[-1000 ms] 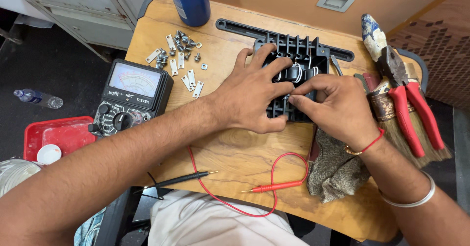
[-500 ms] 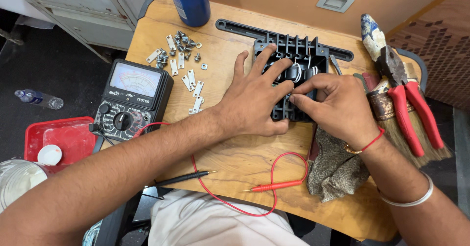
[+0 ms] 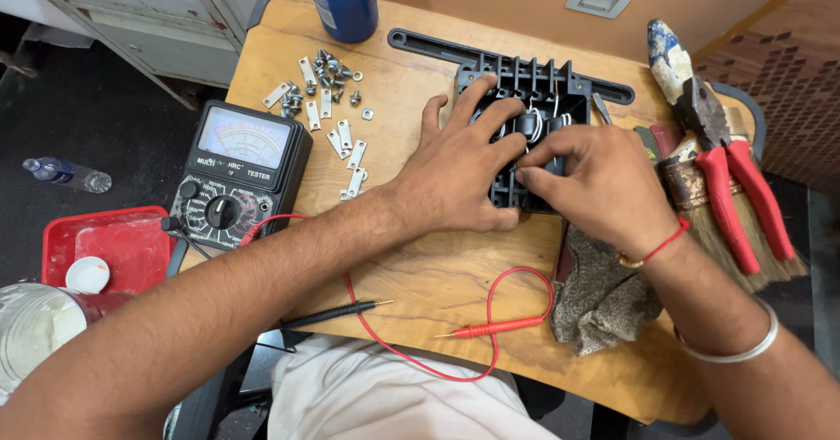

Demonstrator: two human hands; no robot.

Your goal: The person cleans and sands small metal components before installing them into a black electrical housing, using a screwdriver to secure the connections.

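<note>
A black ribbed plastic housing (image 3: 560,86) lies on the wooden table (image 3: 411,274), with a long black bar behind it. My left hand (image 3: 459,164) rests flat on its left half, fingers spread over the ribs. My right hand (image 3: 591,178) sits over its right half, thumb and forefinger pinched on a small black part with white wires inside it. The lower half of the housing is hidden under both hands.
Black analog multimeter (image 3: 241,173) at left, its red probe (image 3: 494,326) and black probe (image 3: 337,315) near the front edge. Metal brackets and screws (image 3: 328,99), blue bottle (image 3: 346,3), red-handled pliers (image 3: 726,178), brush (image 3: 691,195), grey cloth (image 3: 599,300), red tray (image 3: 105,247).
Both hands stay on the housing. My left fingers have spread slightly over the ribs, and my right fingers have shifted on the small part inside.
</note>
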